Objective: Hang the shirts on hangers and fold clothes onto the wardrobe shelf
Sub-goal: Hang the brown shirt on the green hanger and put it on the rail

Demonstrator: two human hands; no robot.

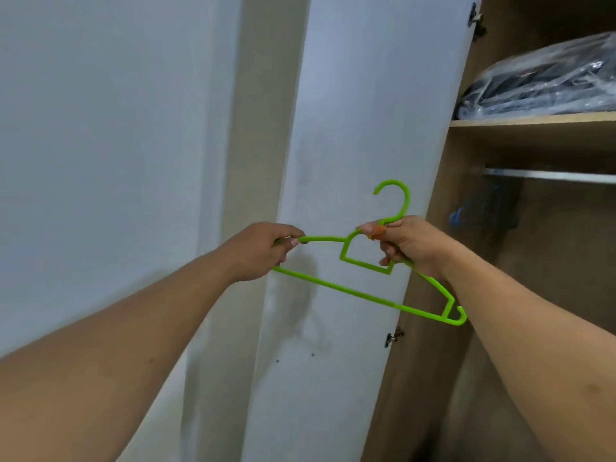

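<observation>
A bright green plastic hanger is held up in front of the open white wardrobe door, its hook pointing up. My left hand grips the hanger's left end, fingers curled round it. My right hand grips the hanger near its neck and right shoulder. The hanger is bare; no shirt is in view. Inside the wardrobe, a metal rail runs under the wooden shelf.
Dark clothes in clear plastic wrap lie on the shelf. A blue hanger hangs in the shadow below the rail's left end. A white wall stands to the left. Door hinges sit on the wardrobe's brown side panel.
</observation>
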